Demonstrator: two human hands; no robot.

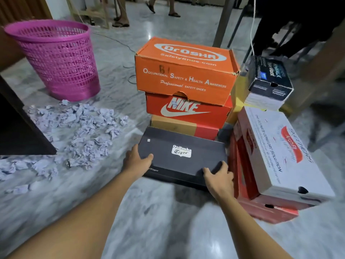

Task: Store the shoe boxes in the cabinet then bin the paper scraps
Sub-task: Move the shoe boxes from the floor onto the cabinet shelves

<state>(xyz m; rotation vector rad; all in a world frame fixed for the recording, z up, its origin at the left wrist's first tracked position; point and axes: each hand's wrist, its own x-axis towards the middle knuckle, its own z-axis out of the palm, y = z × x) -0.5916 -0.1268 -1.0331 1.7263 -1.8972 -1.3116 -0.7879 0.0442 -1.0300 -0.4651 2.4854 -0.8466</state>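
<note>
A black Onitsuka Tiger shoe box (pixel 182 155) lies flat on the marble floor in front of me. My left hand (pixel 137 160) grips its near left corner and my right hand (pixel 218 176) grips its near right corner. Behind it stands a stack: an orange safety-shoe box (pixel 184 71) on a red Nike box (pixel 188 111) on a brown-and-red box (pixel 183 127). To the right a white Skechers box (pixel 280 152) rests on red boxes (pixel 268 208). Crumpled pale paper scraps (pixel 80 131) lie scattered at the left. The dark cabinet (pixel 20 128) shows at the left edge.
A pink mesh waste basket (pixel 57 58) stands at the back left beyond the scraps. A black-and-white box (pixel 269 85) sits on a yellow one at the back right. Table and chair legs rise behind the stacks. People's feet and a cable are farther back.
</note>
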